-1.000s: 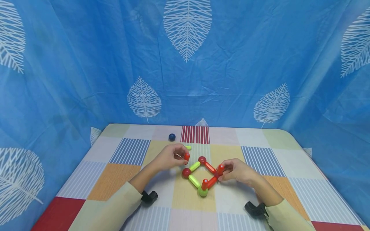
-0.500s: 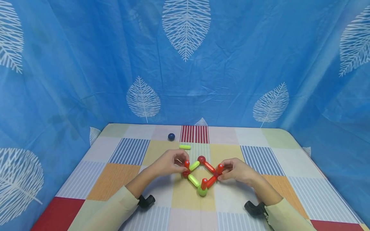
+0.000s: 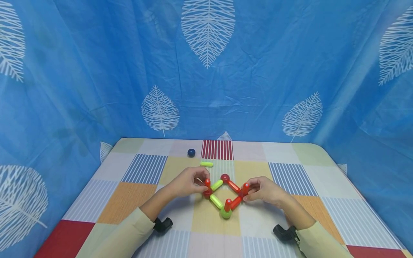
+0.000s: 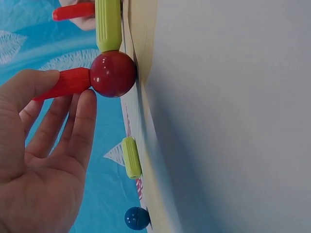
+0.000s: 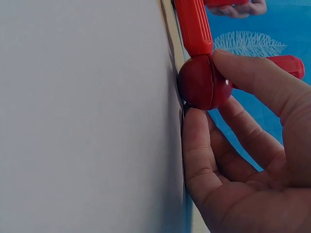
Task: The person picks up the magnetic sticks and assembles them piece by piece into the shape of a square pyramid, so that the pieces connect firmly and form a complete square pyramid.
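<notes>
A diamond-shaped frame of rods and balls lies on the table, with lime rods on its left sides and red rods on its right. My left hand pinches an upright red rod between thumb and fingers; its lower end meets the red ball at the left corner. At the right corner, my right hand pinches a dark red ball, from which another red rod rises. The near green ball bears a third upright red rod. A red ball forms the far corner.
Beyond the frame, a loose lime rod and a dark blue ball lie on the patchwork tablecloth. A blue curtain with white leaf prints encloses the table's back and sides.
My left hand has brought its red rod down and nearer, onto the left corner ball. The right hand has stayed at its ball.
</notes>
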`<state>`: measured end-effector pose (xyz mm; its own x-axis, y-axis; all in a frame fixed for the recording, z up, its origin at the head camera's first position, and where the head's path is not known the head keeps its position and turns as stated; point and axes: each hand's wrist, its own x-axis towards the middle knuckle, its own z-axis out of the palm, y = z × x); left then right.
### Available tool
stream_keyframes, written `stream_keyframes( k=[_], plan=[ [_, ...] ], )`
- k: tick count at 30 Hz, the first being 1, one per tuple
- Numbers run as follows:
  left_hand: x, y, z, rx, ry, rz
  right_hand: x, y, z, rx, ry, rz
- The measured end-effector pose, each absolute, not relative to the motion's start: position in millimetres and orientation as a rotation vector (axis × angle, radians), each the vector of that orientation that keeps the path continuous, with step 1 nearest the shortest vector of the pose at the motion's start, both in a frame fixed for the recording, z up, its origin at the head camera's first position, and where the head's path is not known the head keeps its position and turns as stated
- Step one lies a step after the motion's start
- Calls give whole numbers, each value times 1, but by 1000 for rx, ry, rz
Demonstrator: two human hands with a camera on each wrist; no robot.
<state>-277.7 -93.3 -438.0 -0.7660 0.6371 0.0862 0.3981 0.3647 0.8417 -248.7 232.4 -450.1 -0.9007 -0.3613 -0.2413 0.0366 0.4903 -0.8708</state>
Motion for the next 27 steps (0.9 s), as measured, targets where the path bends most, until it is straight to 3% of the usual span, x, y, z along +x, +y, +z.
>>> stream_keyframes(
  k=[17,27],
  plan=[
    [-270,-91,-443,821,2441,1036,-258,233,-450,-426,2411,-1360],
    [-248,-82,-437,815,2257,1120,-273,219,-450,-215,2543,-1341]
  ],
)
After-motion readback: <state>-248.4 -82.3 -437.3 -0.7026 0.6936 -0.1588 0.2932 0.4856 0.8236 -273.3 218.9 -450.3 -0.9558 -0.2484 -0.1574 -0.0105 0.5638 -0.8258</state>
